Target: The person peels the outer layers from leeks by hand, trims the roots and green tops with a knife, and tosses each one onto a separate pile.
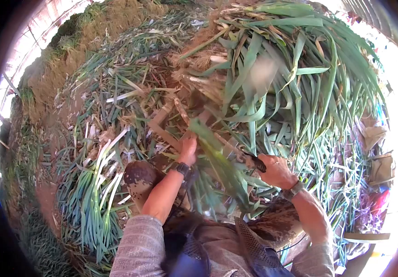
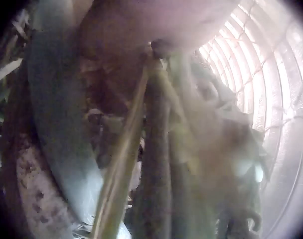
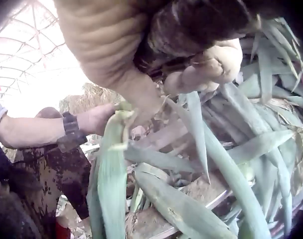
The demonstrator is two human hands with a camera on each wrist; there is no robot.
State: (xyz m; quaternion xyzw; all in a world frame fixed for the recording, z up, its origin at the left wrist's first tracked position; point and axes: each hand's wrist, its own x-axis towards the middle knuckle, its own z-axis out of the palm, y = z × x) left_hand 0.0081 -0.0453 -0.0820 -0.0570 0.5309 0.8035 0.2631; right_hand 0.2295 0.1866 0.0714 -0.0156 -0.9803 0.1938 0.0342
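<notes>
In the head view, my left hand (image 1: 188,150) grips a large green onion (image 1: 219,168) near its middle, and the broad leaves trail down toward my lap. The same onion's leaves (image 3: 111,179) hang below the left hand in the right wrist view. To the right, my right hand (image 1: 276,171) holds a tool by its dark handle (image 1: 256,163). This handle looks wrapped in the right wrist view, with the fingers curled around it. A pale strip runs from the handle toward the left hand, too blurred for its kind to show.
A big heap of untrimmed green onions (image 1: 291,64) lies ahead on the right. Cleaned onions (image 1: 99,198) with white stems are piled at the left. Wooden pieces (image 1: 164,122) stand just ahead of the left hand. Leaf scraps (image 1: 129,60) cover the ground beyond.
</notes>
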